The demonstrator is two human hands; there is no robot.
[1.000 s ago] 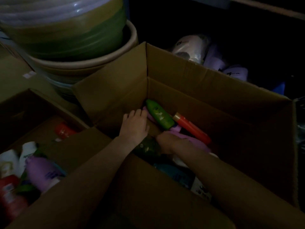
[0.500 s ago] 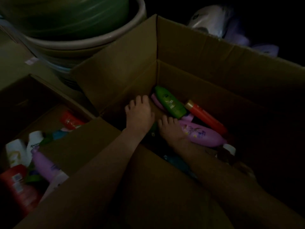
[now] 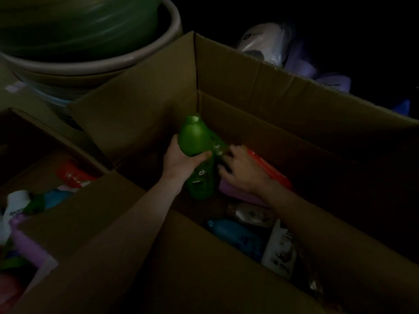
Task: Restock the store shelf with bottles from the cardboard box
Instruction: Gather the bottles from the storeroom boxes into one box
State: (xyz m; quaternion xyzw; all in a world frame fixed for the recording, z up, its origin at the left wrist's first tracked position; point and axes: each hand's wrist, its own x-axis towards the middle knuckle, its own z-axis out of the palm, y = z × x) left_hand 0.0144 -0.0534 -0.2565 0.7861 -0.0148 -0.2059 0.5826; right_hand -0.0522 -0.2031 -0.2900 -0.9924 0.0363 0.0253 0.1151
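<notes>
The open cardboard box [image 3: 260, 73] fills the middle of the dim view. My left hand [image 3: 181, 159] grips a green bottle [image 3: 195, 137] and holds it raised, cap end up, above the box's far left corner. Just to its right, the fingers of my right hand [image 3: 242, 171] curl round the end of a second green bottle [image 3: 218, 145] that leans behind the first. Under my right hand lie a red bottle [image 3: 272, 173] and a purple bottle [image 3: 235, 192]. Nearer me in the box are a blue bottle [image 3: 235, 236] and a white bottle [image 3: 281, 248].
A second cardboard box [image 3: 68, 214] at the left holds several mixed bottles. Stacked plastic basins [image 3: 90, 53] stand behind at the upper left. Wrapped white and purple packs [image 3: 267, 41] lie in the dark beyond the box's far flap.
Both hands were down among the bottles. My left hand has since lifted a green bottle upright, and my right hand has moved onto the other green bottle.
</notes>
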